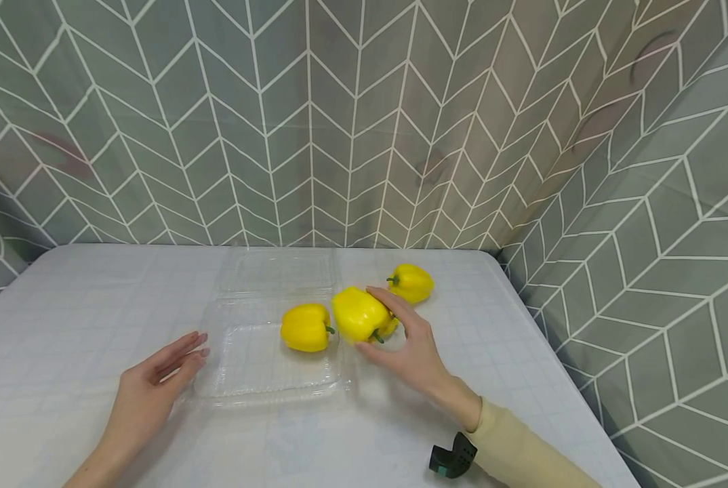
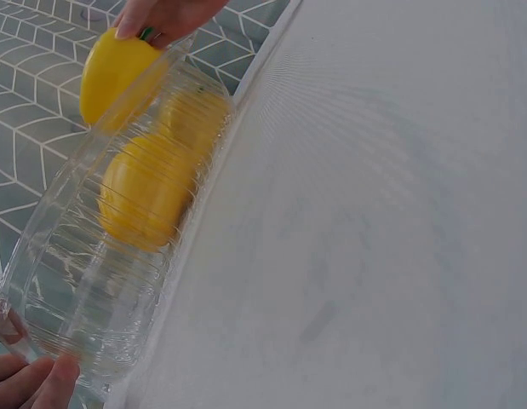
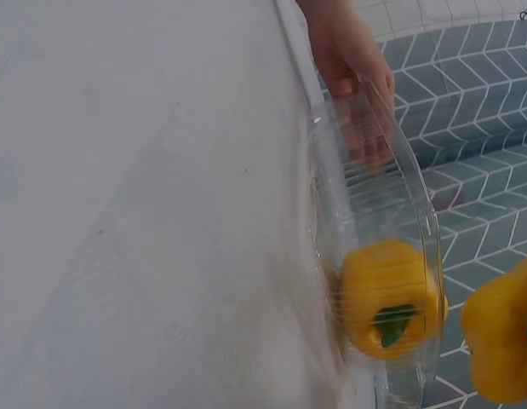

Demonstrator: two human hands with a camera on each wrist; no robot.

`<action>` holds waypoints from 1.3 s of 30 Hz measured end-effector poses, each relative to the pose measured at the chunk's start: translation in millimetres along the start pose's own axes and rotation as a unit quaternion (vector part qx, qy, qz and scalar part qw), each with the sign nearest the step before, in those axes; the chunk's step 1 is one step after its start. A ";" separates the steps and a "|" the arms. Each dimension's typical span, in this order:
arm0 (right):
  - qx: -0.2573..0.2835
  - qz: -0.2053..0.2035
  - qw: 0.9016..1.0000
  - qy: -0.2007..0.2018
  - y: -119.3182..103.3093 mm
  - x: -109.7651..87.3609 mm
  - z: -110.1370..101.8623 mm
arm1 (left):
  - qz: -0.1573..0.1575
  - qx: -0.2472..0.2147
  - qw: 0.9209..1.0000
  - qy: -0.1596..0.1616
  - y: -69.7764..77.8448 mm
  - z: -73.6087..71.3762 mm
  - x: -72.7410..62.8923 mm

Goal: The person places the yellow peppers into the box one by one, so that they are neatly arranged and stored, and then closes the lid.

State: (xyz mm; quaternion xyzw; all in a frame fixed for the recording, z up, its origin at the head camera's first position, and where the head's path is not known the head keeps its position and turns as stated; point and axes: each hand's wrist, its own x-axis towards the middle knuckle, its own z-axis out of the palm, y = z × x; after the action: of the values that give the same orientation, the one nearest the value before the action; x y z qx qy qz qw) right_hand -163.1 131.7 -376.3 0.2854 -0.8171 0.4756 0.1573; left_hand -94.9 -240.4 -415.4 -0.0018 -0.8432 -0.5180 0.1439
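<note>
A clear plastic clamshell container (image 1: 266,392) sits on the table, its lid (image 1: 278,271) folded back toward the wall. Inside its right half lies a yellow bell pepper (image 1: 304,328), also visible through the ribbed side in the left wrist view. My right hand (image 1: 409,352) grips a second yellow bell pepper (image 1: 356,314) between thumb and fingers, above the container's right rim. Partly hidden behind that one is another yellow pepper (image 1: 391,328). My left hand (image 1: 153,386) rests at the container's left edge, fingers fairly straight, fingertips against the plastic.
One more yellow pepper (image 1: 414,283) lies on the table behind my right hand. A black strap-like device (image 1: 453,457) is by my right wrist. The white-covered table (image 1: 95,291) ends at a chevron-patterned curtain (image 1: 278,122) behind and at the right.
</note>
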 end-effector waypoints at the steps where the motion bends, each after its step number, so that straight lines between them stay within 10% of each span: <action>1: 0.002 -0.003 1.000 -0.003 -0.6 0.3 1.4 | -0.001 -0.001 1.000 -0.001 0.0 0.0 -0.1; 39: 0.047 -0.080 0.991 -0.101 -22.9 23.6 61.7 | 0.003 0.012 1.000 0.002 -0.4 1.3 0.1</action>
State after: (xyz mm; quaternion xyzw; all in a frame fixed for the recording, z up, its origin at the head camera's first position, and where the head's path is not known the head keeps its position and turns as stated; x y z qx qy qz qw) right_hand -166.7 62.0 -378.9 0.4029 -0.7801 0.4685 0.0981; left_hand -95.3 -239.5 -416.3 -0.0020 -0.8493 -0.5070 0.1473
